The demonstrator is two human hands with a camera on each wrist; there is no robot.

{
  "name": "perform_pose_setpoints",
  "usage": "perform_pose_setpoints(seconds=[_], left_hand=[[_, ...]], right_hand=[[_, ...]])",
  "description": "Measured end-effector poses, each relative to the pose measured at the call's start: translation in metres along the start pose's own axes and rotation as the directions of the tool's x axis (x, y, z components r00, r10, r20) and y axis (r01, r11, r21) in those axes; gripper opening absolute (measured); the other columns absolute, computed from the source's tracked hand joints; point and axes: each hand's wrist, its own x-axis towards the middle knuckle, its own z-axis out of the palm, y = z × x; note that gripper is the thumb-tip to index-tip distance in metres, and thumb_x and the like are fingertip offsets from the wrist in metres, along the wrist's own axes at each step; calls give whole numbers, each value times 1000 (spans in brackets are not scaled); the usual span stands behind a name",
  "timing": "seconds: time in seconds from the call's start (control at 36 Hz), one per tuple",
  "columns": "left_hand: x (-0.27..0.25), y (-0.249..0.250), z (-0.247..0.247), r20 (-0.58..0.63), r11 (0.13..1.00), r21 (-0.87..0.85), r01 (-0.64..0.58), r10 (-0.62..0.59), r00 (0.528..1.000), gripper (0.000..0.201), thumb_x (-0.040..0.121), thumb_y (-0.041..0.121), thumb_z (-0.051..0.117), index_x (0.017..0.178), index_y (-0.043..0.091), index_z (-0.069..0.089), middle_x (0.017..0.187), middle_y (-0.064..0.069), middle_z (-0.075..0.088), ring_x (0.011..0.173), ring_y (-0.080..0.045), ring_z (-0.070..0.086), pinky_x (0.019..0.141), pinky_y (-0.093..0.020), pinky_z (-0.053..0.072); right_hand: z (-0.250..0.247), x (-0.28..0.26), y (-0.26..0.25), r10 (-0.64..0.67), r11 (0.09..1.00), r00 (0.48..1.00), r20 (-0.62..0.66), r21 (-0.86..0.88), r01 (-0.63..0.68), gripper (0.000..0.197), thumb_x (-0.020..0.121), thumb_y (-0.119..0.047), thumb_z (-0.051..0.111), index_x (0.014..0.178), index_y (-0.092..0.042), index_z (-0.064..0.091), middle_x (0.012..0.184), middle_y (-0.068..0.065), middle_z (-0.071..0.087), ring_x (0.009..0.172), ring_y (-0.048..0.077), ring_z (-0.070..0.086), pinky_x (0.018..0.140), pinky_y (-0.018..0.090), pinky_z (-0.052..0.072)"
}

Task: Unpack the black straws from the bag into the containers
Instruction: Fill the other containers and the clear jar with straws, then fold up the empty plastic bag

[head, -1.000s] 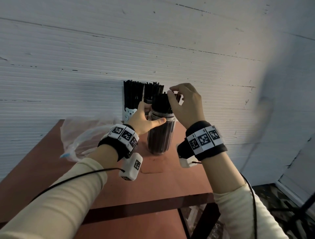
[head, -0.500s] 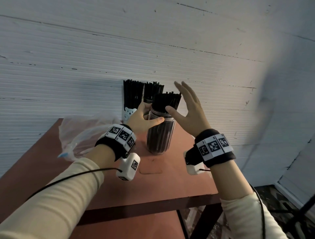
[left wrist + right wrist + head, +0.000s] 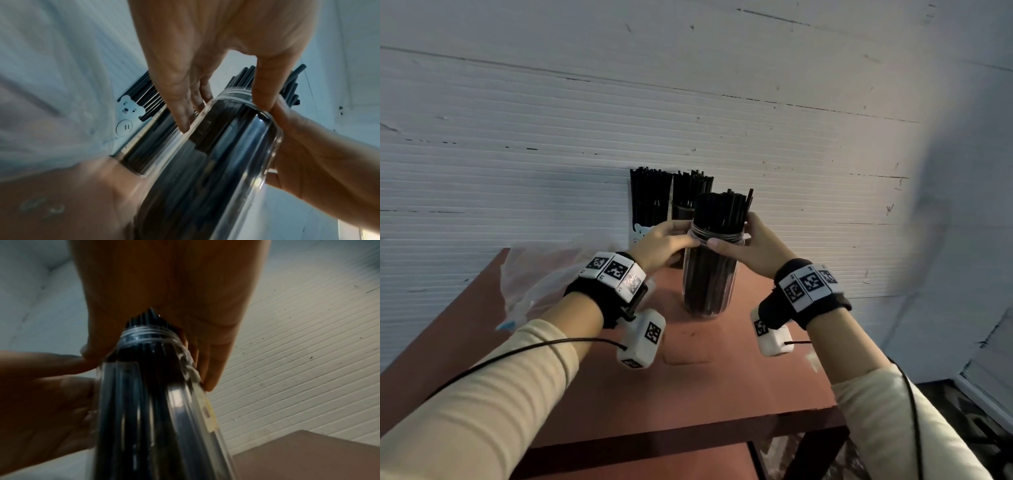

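A clear plastic jar [image 3: 708, 277] packed with black straws [image 3: 722, 212] stands on the red-brown table [image 3: 640, 394]. My left hand [image 3: 671, 240] grips its threaded neck from the left, thumb in front and fingers behind. From the right, my right hand [image 3: 749, 241] holds the same neck, its thumb nearly meeting the left one. In the left wrist view the jar [image 3: 216, 146] runs between my left fingers [image 3: 180, 100] and the right hand [image 3: 308, 146]. In the right wrist view the jar [image 3: 154, 402] fills the middle. The crumpled clear bag [image 3: 544, 277] lies at the left.
Behind the jar, against the white ribbed wall [image 3: 688, 102], stand a bear-printed container [image 3: 645, 205] and a darker cup [image 3: 690, 197], both full of black straws. The table's front edge [image 3: 688, 442] is near me, and its right edge drops to the floor.
My right hand left the straw tops, opened beside them, then came down and took hold of the jar's neck. My left hand kept its hold on the jar.
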Motion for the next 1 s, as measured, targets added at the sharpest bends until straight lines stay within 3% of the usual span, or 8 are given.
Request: perform_pose_setpoints(seconds=[0.08,0.17,0.28,0.42,0.5,0.61,0.89,1.0], left_hand=[[13,0,-8,-178,995,98,-33,51,983,28,81,24,70,108,21,62,115,-3,66,112,-18,60,92,-28,47],[28,-2,-16,-440,983,181,-35,113,891,36,79,26,76,105,20,52,105,2,60,96,-15,60,77,-25,46],[49,-3,-28,-596,983,181,36,81,799,56,74,27,80,115,18,42,119,-7,55,92,-19,58,78,-31,50],[78,-5,-38,-605,967,182,177,-32,795,88,70,29,85,137,7,33,139,-13,45,125,-27,49,95,-27,41],[95,-13,-44,-573,952,183,245,-99,814,92,66,32,87,136,5,33,135,-15,51,123,-29,52,101,-34,44],[108,-25,-48,-565,922,220,320,-147,812,83,68,31,85,130,3,37,125,-16,57,112,-31,58,89,-34,50],[118,-34,-52,-559,898,234,372,-189,808,83,67,42,83,128,4,42,120,-16,61,109,-32,60,93,-38,52],[113,-30,-51,-537,902,223,370,-204,819,70,69,37,83,121,0,52,114,-18,65,98,-29,64,70,-30,50]], right_hand=[[-6,5,11,18,1000,998,-66,-7,-19,89,69,-56,76,137,-15,36,130,-4,52,118,14,52,101,40,46],[-16,9,24,59,998,988,-143,-8,-61,83,71,-49,78,136,-16,38,125,-5,54,117,15,53,99,35,45],[-28,19,37,105,993,969,-223,-26,-114,80,74,-44,78,136,-13,39,126,-1,54,108,14,51,88,28,40],[-29,47,48,145,985,951,-273,-50,-164,76,76,-44,77,133,-8,41,128,4,56,104,14,50,84,26,38],[-22,68,53,162,982,943,-292,-42,-181,75,76,-46,76,131,-8,42,127,5,58,110,19,54,83,27,40],[-12,94,58,172,981,939,-298,-32,-190,73,76,-46,75,130,-9,43,126,6,58,113,23,56,83,27,41],[-2,122,63,180,982,944,-276,-6,-189,72,80,-44,72,135,-10,40,131,7,56,119,25,54,85,26,38],[-5,116,63,193,980,960,-203,-3,-198,83,84,-48,67,145,-7,27,143,9,46,131,27,45,96,28,37]])
